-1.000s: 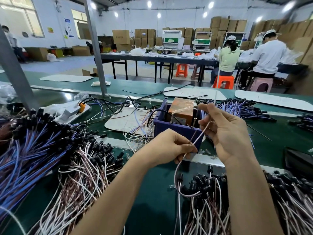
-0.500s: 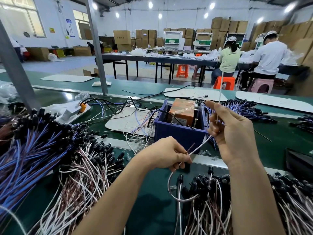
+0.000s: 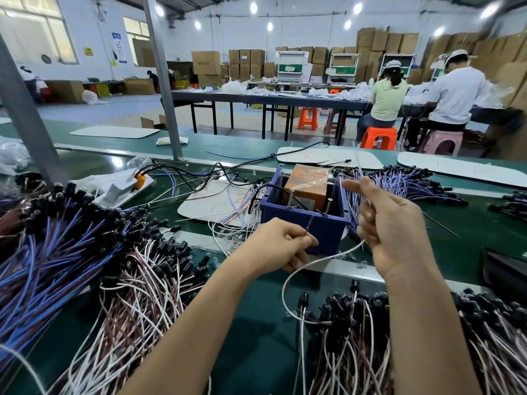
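Our left hand (image 3: 281, 248) pinches the brown lead (image 3: 309, 226) between thumb and forefinger. The lead's short end stands up just in front of the near wall of the blue box (image 3: 328, 233). Our right hand (image 3: 396, 232) is curled round the white lead (image 3: 313, 262), one finger stretched toward the box's right wall, and a thin pale end shows above the fingers. From that hand the white lead sags in a loop over the green bench (image 3: 256, 323). It then runs into the pile of capped wires (image 3: 356, 337) at the bench's near edge, right of centre. The box stands mid-bench beyond our hands, with an orange block (image 3: 308, 183) inside it and two screws (image 3: 291, 198) standing up in front of the block.

We judge the step to be bringing one lead end to each screw. To do it well, we should choke up so that only a short tip sticks out past each pinch, since a long tip will wobble and miss. We should hold the two ends apart and lift enough that the loop drags no neighbours out of the pile. Then we touch both screw heads together, lightly and steadily. Whether the tips are stripped we cannot tell.
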The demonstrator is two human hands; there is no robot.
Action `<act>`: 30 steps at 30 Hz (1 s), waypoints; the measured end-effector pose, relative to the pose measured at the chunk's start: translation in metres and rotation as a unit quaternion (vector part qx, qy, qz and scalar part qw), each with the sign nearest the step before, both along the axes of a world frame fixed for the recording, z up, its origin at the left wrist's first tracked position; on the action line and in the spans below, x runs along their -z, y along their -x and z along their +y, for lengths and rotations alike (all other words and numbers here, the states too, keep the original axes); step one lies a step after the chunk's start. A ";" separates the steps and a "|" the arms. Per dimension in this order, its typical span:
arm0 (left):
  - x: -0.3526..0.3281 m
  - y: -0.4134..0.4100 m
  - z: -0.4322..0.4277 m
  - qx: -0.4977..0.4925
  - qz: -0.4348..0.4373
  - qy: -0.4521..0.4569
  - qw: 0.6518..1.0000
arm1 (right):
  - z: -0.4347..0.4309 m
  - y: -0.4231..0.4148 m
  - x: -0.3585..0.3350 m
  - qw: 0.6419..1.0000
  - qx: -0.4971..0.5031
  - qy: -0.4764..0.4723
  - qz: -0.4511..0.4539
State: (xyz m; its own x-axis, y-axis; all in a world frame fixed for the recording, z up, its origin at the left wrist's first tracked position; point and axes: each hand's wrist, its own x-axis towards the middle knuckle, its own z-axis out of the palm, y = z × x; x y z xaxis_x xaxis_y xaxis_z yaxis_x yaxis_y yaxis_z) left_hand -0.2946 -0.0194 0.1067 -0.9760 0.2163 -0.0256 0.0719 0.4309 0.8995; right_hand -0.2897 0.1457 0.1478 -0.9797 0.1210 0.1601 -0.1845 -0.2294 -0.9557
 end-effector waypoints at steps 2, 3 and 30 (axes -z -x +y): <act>0.000 0.002 -0.001 -0.032 0.024 -0.044 0.998 | 0.004 0.005 0.006 0.999 0.013 -0.035 -0.035; -0.001 0.004 -0.001 -0.047 0.037 -0.062 0.996 | 0.006 0.008 0.009 0.998 0.013 -0.050 -0.048; 0.033 0.049 0.008 -0.201 0.068 -0.035 0.977 | 0.027 0.038 0.048 0.978 -0.020 -0.126 -0.163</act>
State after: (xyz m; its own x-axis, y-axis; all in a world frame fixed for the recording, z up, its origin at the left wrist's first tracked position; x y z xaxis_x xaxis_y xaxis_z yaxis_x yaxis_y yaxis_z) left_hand -0.3434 -0.0116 0.0738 -0.9758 -0.1883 0.1110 0.0304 0.3862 0.9219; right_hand -0.3278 0.1725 0.0998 -0.9867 0.0791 -0.1417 0.1437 0.0197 -0.9894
